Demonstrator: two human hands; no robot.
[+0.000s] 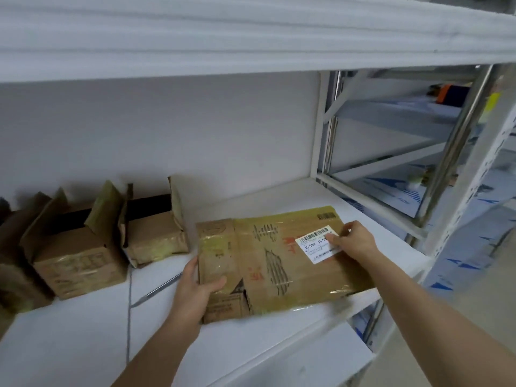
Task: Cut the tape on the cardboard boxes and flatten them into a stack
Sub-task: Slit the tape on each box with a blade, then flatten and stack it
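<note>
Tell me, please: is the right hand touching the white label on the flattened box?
Touching. The head view shows the right hand with its fingertips pressed onto the white label of the flattened box.

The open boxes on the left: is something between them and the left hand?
Nothing visible. The left hand holds the flattened box's left edge; only bare white shelf separates it from the nearest open box. The right hand presses the label.

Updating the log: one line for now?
flattened brown cardboard box on white shelf | left hand holds edge | right hand presses label end
</note>
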